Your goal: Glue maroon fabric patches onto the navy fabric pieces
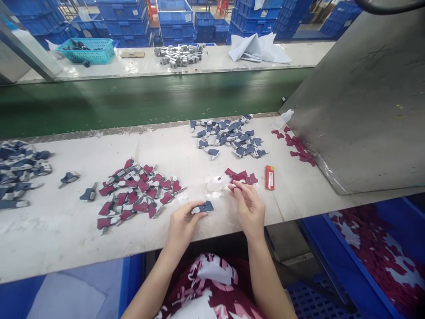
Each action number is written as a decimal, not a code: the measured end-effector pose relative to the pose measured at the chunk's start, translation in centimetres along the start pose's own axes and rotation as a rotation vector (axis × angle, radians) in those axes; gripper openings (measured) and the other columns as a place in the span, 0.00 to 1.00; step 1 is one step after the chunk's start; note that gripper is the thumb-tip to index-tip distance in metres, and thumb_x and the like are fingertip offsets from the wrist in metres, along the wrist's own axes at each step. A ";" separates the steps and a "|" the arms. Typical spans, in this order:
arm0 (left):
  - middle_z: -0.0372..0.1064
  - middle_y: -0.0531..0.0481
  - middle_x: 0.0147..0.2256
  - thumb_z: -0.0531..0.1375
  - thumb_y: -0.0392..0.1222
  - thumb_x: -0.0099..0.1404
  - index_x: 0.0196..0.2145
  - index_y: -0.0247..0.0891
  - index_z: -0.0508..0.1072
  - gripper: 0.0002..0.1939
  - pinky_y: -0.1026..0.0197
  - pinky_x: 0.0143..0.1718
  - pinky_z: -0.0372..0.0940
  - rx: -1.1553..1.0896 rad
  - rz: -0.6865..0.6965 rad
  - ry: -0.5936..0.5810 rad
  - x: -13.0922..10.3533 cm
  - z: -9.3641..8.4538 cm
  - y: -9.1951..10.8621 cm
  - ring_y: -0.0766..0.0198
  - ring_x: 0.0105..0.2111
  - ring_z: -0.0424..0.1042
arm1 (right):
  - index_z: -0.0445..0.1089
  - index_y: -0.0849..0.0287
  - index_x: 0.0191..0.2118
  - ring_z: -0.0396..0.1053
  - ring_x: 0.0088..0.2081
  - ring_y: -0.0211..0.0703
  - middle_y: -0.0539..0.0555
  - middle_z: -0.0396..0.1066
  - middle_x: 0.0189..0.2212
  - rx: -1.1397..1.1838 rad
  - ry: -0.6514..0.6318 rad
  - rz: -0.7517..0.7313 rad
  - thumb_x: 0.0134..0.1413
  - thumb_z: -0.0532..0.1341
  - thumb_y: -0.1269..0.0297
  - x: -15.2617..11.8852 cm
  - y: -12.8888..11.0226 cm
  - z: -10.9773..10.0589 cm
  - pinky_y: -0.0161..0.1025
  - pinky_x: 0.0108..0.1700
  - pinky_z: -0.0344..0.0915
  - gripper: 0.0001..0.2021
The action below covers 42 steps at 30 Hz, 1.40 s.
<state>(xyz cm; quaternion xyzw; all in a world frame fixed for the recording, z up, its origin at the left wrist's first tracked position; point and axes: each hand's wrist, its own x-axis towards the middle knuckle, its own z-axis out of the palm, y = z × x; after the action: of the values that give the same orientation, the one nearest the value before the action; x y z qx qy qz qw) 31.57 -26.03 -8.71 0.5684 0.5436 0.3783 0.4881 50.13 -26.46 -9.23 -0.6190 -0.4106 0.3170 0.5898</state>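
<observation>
Between the thumb and fingers of my left hand (183,221) is a small dark-blue and grey plastic part (206,206), held just above the table's front edge. My right hand (249,210) pinches a small dark-red piece, mostly covered by the fingertips. Behind that hand lie several loose dark-red pieces (244,175). A small white bottle or pot with a thin tip (215,183) stands between the two hands, whitish residue around it. Left of my left hand spreads a pile of grey parts with dark-red faces (139,192).
Dark-blue and grey parts form a pile (229,137) farther back and another (20,173) at far left. A red lighter-like item (270,178) lies at right, near a slanted metal panel (365,97). Beyond runs a green belt (159,95). A blue bin (358,270) holds dark-red pieces.
</observation>
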 end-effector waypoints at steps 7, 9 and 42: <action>0.82 0.46 0.43 0.64 0.38 0.61 0.42 0.39 0.82 0.11 0.58 0.40 0.78 -0.060 0.044 -0.013 -0.1 0.2 0.2 0.55 0.39 0.82 | 0.80 0.51 0.47 0.76 0.36 0.42 0.50 0.77 0.33 0.124 -0.125 0.116 0.51 0.71 0.57 -2.7 -1.1 0.0 0.43 0.43 0.78 0.16; 0.82 0.47 0.42 0.64 0.38 0.61 0.42 0.39 0.82 0.11 0.59 0.39 0.78 -0.084 0.067 -0.003 -0.2 0.3 0.4 0.56 0.39 0.82 | 0.81 0.51 0.45 0.78 0.37 0.45 0.51 0.80 0.33 0.176 -0.132 0.206 0.48 0.73 0.59 -3.3 -1.2 0.3 0.47 0.47 0.78 0.16; 0.83 0.45 0.38 0.70 0.35 0.55 0.35 0.37 0.85 0.07 0.61 0.42 0.78 -0.402 -0.078 -0.042 -1.4 -0.1 4.3 0.54 0.40 0.83 | 0.79 0.49 0.49 0.74 0.42 0.44 0.54 0.73 0.40 0.170 -0.374 0.050 0.59 0.67 0.58 -3.5 -2.3 -0.1 0.40 0.41 0.77 0.13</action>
<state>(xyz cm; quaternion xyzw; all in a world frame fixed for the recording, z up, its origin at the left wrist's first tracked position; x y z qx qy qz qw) 32.36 -27.09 -4.38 0.4461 0.4683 0.4480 0.6173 48.30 -29.73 -7.22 -0.5072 -0.4694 0.4743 0.5453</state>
